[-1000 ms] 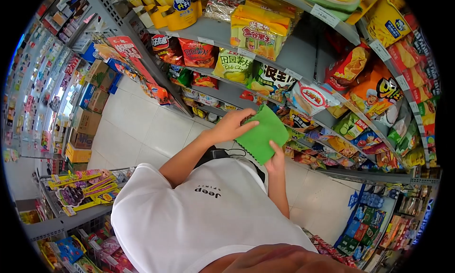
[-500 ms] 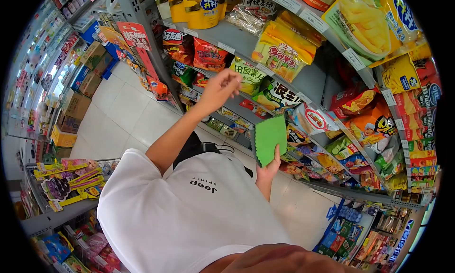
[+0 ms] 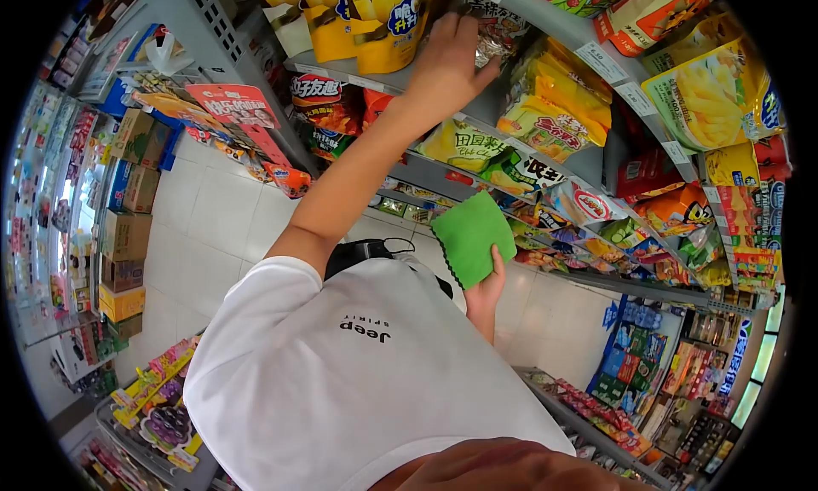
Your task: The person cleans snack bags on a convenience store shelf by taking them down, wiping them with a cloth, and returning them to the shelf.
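In the head view, my left hand is up at twelve o'clock, its fingers bent and loosely parted over the clear pack, thumb out towards two o'clock. If my knuckles swing towards eleven, they could catch the yellow pouches, which stand close by at the shelf edge. One brushed askew might tip over the lip. A careless thumb could likewise shove the yellow pack, at half past one. The upper shelf hangs low here, so lifting quickly might rap my fingers.

My right hand is at four o'clock, thumb pressed on the green cloth, which lies just off centre towards three. I'm pinching only its near edge, so the far part could sag or slip if I loosen up.

I can't tell whether my left fingers grip the clear pack or merely rest by it; my own hand covers its near side. My right fingers are mostly hidden behind the cloth, as is whatever makes its dark lower edge. My forearm blocks part of the red bag.
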`<state>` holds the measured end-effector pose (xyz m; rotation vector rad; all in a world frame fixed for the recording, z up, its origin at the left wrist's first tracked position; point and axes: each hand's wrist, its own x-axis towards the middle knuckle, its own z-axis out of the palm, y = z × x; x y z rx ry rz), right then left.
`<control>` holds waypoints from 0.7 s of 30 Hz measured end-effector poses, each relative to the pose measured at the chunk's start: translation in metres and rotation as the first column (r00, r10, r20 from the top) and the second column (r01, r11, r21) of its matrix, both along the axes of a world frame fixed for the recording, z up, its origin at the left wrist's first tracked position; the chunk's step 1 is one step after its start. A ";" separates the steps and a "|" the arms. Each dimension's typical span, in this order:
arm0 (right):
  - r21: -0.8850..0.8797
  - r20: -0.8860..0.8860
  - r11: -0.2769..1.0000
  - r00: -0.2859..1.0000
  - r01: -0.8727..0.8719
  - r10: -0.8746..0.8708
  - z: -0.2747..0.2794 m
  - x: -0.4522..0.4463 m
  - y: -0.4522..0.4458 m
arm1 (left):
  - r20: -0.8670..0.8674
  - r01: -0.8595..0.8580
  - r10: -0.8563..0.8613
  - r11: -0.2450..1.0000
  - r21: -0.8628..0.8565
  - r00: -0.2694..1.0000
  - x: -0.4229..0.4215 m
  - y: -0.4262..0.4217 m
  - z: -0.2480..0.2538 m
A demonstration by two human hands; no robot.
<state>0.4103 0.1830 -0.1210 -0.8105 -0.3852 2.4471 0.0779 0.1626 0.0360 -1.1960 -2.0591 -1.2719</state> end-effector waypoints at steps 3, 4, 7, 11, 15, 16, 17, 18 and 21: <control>0.030 0.018 0.998 0.999 0.051 -0.052 -0.001 -0.013 -0.018 | -0.055 -0.006 0.005 1.000 -0.021 0.998 -0.022 0.016 -0.007; 0.052 0.035 0.996 0.997 0.067 -0.069 -0.002 -0.018 -0.023 | -0.096 -0.003 0.003 1.000 -0.003 0.995 -0.029 0.020 -0.010; 0.021 0.001 0.994 0.994 0.107 -0.107 -0.007 -0.032 -0.045 | -0.102 -0.003 0.017 0.991 0.137 0.995 -0.043 0.026 -0.013; -0.014 0.060 0.986 0.984 0.167 -0.166 -0.004 -0.040 -0.074 | 0.364 0.155 -0.151 0.988 0.019 0.919 -0.043 0.019 -0.003; -0.055 0.071 0.982 0.981 0.183 -0.179 0.002 -0.039 -0.090 | 0.248 0.036 -0.044 0.999 0.039 0.968 -0.032 0.016 0.004; -0.041 0.078 0.983 0.982 0.177 -0.173 0.001 -0.037 -0.090 | 0.268 0.042 -0.052 0.998 0.042 0.962 -0.030 0.017 0.004; -0.025 0.083 0.986 0.983 0.166 -0.163 0.001 -0.035 -0.088 | 0.286 0.043 -0.055 0.998 0.048 0.957 -0.029 0.018 0.002; 0.003 0.092 0.988 0.984 0.156 -0.155 0.003 -0.033 -0.084 | 0.303 0.040 -0.054 0.998 0.054 0.951 -0.030 0.019 0.000; 0.073 0.100 0.991 0.988 0.113 -0.120 0.007 -0.024 -0.070 | 0.266 -0.019 0.008 0.999 0.039 0.964 -0.045 0.040 -0.026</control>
